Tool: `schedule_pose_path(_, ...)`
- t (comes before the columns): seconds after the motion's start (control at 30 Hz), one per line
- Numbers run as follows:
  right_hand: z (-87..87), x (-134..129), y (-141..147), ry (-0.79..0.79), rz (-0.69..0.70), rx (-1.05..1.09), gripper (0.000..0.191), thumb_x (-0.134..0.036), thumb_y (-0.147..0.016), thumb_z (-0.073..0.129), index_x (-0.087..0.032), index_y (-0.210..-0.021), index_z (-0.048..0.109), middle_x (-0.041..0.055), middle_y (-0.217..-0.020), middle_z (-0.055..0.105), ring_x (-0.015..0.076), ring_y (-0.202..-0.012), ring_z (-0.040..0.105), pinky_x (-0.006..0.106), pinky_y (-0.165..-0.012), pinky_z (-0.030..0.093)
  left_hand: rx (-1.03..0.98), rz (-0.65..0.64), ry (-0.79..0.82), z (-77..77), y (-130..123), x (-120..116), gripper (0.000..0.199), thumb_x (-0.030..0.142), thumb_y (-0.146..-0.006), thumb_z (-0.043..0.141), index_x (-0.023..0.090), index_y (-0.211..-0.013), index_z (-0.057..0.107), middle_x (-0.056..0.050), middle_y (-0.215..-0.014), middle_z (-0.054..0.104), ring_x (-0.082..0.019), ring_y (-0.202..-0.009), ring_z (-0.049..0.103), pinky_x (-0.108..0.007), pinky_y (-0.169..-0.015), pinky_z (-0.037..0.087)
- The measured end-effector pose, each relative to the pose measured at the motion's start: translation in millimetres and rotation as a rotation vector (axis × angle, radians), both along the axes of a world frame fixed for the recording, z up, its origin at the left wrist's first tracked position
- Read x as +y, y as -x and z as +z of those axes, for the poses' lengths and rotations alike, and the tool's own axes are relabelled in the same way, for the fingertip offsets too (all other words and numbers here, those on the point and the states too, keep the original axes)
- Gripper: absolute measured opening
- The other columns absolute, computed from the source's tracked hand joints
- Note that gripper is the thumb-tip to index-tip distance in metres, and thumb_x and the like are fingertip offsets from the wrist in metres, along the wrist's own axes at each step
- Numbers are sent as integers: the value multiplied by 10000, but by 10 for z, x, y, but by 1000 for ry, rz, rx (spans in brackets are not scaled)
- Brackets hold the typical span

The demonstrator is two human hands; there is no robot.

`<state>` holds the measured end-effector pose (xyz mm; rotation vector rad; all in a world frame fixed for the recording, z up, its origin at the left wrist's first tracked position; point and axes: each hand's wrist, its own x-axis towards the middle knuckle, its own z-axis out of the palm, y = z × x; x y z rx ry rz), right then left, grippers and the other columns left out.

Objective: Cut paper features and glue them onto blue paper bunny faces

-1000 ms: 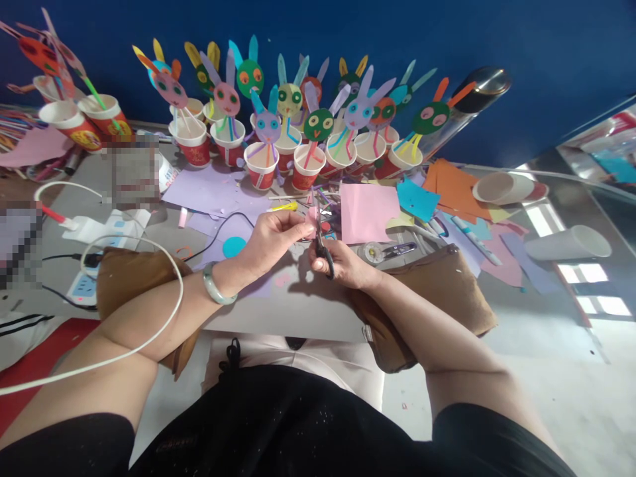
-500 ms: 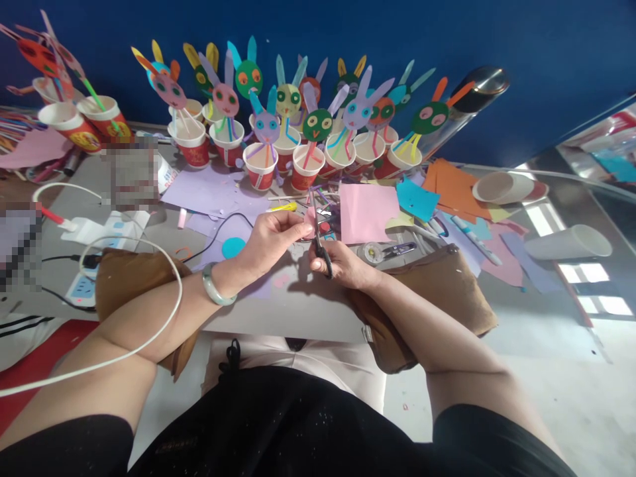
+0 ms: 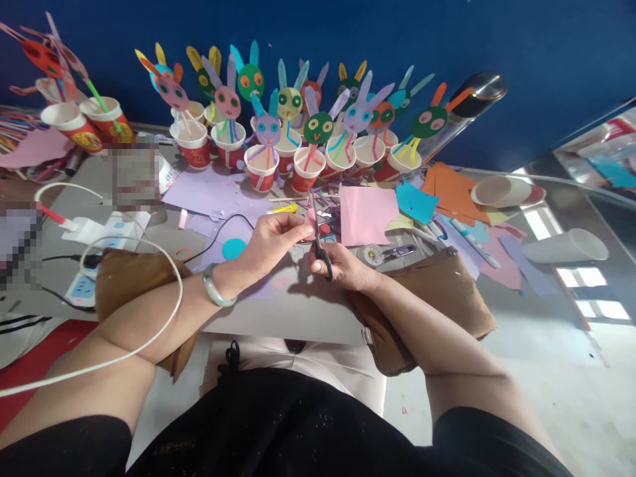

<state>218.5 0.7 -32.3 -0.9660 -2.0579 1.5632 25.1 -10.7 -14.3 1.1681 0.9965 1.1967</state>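
Note:
Between the thumb and fingers of my left hand [image 3: 281,242] is a small piece of pink paper [image 3: 311,217]. My right hand [image 3: 342,265] grips black-handled scissors [image 3: 320,248], their blades pointing away from me and lying against the paper's right side. How far the blades are apart is too small to tell. Just beyond the hands lie a pink paper sheet [image 3: 365,213], a yellow tool [image 3: 284,208] and a clutter of small scraps. A blue paper circle [image 3: 233,249] lies on purple paper left of my left hand.
Red and white paper cups [image 3: 308,175] with paper rabbit figures line the blue wall. Brown cloth pads [image 3: 437,291] lie under both forearms. A white cable [image 3: 179,298] loops over my left arm. A power strip [image 3: 82,288] is at left; loose cups [image 3: 566,245] lie at right.
Both hands hold nearly the same place, with the scissors still against the pink paper. The whole view has shifted very slightly.

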Motion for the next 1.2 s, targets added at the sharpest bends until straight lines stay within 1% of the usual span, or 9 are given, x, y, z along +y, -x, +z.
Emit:
schedule_pose_path(0.1,-16,2,-3,6,2,1,723,-883,-749,605,-169,-669,525,-28,-603,465,101,-588,392,260,-561,311,13,-8,-8,-15,2,3,221,373,-778,769,179,-714,686,-20,-741,727,-138,-741,664,-287,-748,552)
schedule_pose_path(0.37,-28,8,-15,0,-12,-37,773,-943,-712,557,-174,-660,496,-28,-614,441,100,-591,376,266,-556,286,-11,-4,2,-43,4,11,230,384,-775,778,174,-720,701,-17,-739,724,-137,-744,658,-286,-749,545)
schedule_pose_path(0.8,13,-6,-6,0,-24,-2,766,-930,-734,556,-170,-640,530,-12,-593,484,107,-570,413,267,-548,328,-34,-2,-1,-34,14,10,234,379,-774,805,169,-722,716,-24,-746,738,-137,-745,664,-287,-754,543)
schedule_pose_path(1.2,26,21,-24,-22,-35,-26,773,-946,-713,551,-179,-615,511,-9,-589,479,111,-568,402,277,-550,326,-66,3,-8,27,15,1,214,350,-745,822,169,-702,717,-13,-712,735,-127,-702,660,-270,-714,537)
